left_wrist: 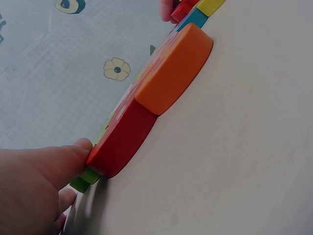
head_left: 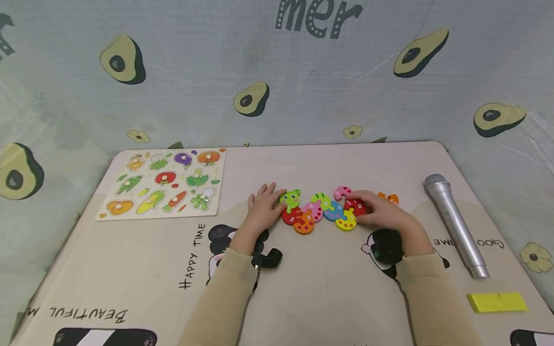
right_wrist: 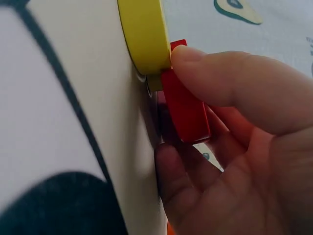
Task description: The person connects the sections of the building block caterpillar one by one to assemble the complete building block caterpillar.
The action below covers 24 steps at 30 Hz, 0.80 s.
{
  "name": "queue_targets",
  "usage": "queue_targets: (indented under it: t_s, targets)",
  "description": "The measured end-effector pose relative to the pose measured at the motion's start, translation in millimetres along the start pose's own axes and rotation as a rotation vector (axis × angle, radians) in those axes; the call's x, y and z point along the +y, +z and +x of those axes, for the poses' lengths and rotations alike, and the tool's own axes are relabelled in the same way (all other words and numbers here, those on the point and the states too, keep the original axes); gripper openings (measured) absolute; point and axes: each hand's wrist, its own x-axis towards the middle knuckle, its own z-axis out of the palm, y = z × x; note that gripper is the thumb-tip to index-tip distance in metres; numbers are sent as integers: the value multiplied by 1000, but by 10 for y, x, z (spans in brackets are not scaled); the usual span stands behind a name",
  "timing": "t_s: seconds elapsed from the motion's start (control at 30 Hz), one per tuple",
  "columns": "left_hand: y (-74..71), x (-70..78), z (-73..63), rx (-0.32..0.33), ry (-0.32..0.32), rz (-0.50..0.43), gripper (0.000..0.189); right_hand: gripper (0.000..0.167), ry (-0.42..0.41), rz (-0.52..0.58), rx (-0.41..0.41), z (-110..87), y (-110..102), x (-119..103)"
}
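Observation:
A caterpillar number puzzle of joined wooden pieces lies across the table. At its left end are a green head piece (head_left: 291, 197) with a face and a red piece (head_left: 289, 217) marked 2. My left hand (head_left: 261, 211) rests beside them, fingers spread and thumb touching that end. Orange (head_left: 304, 224), pink (head_left: 315, 210), green (head_left: 321, 200), blue (head_left: 333, 211) and yellow (head_left: 346, 221) pieces follow. With thumb and fingers, my right hand (head_left: 383, 211) pinches a red puzzle piece (right_wrist: 188, 110), tilted beside the yellow one. A pink piece (head_left: 342, 192) lies just behind it.
An orange piece (head_left: 391, 199) shows beyond the right hand. A vegetable puzzle board (head_left: 147, 194) lies at the back left. To the right are a silver microphone (head_left: 459, 228) and a yellow block (head_left: 497, 302). An avocado-print sheet (head_left: 303, 62) hangs behind the table.

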Motion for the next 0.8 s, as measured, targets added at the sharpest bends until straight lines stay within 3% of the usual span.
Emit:
queue_targets:
  t_s: [0.37,0.8]
  targets:
    - [16,-14,3,-3,-8,3,45,59,0,18,15,-31,6,30]
    - [9,-32,6,-7,-12,7,45,52,-8,78,53,-46,-13,81]
